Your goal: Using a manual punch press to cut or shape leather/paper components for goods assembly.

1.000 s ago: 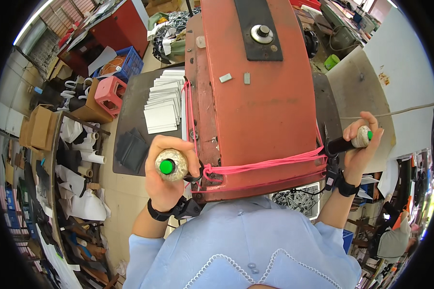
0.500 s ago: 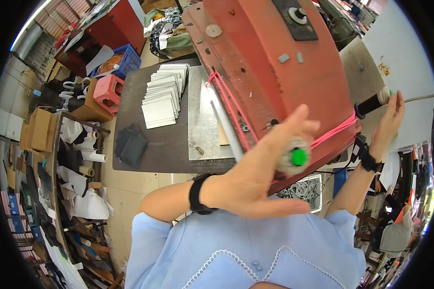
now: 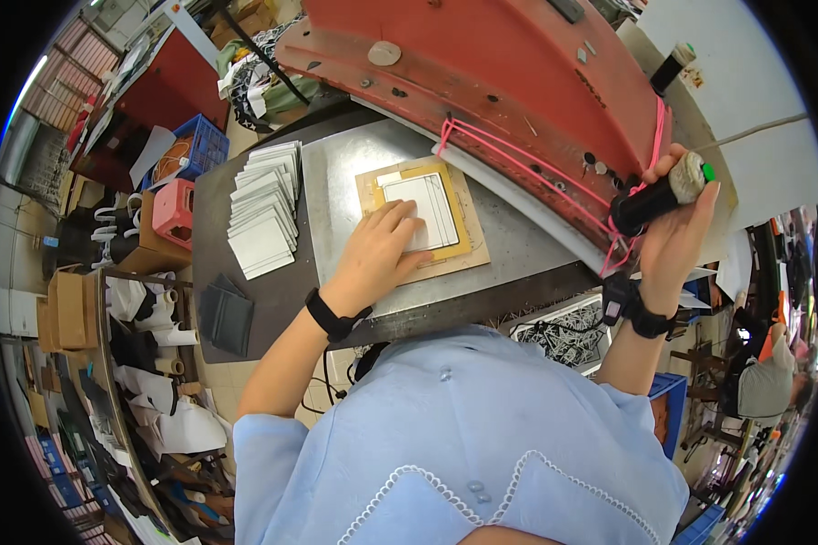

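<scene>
Nearest the camera, the left hand lies flat with fingers spread, pressing on a stack of white sheets that sits inside a yellow-edged frame on a brown cardboard board. The board rests on the grey metal bed of the press, near the picture's centre. At about three o'clock from that hand, the right hand is wrapped tight around a black handle with a pale knob and green button at its end. The handle sticks out from the lower right corner of the red press head, which is swung off toward one o'clock and has pink cord looped round its edge. At ten o'clock from the left hand, a fanned row of grey cut pieces lies on the dark tabletop. Farther out at ten o'clock stand a pink crate and a blue crate.
</scene>
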{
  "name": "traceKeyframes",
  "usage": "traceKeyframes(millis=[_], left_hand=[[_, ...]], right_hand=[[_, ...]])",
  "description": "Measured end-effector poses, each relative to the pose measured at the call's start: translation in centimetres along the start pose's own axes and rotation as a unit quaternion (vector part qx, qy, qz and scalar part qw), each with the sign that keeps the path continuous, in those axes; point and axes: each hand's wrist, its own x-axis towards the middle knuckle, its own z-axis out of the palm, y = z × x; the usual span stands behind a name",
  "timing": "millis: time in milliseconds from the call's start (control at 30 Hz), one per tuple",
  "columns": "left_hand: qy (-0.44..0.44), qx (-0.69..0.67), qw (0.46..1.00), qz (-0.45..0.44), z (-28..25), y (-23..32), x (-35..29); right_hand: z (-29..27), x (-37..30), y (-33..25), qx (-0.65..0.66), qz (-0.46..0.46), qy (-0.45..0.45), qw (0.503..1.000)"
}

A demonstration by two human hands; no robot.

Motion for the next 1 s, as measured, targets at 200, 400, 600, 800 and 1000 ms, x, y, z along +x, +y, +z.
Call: traceKeyframes(millis=[200,400,600,800,1000], left_hand=[[-0.013,0.212,0.974,0.082,1.0,0.7,-0.3],[0.019,0.143,0.986,0.087,-0.1,-1.1,1.7],[0.071,-0.05,0.996,0.022,-3.2,-1.3,3.3],[0.323,-0.261,0.893,-0.172,-2.8,-0.7,1.8],[0.093,-0.51,0.809,-0.278,-2.4,0.8,1.4]], right_hand=[[-0.4,0.7,3.4,-0.383,-0.229,0.133,0.885],[5.8,-3.5,7.7,-0.367,-0.042,-0.25,0.895],[10.2,-3.7,12.4,-0.353,-0.111,-0.376,0.849],[10.2,-3.0,10.5,-0.131,0.25,-0.269,0.921],[9.0,-4.8,10.8,-0.011,0.33,-0.208,0.921]])
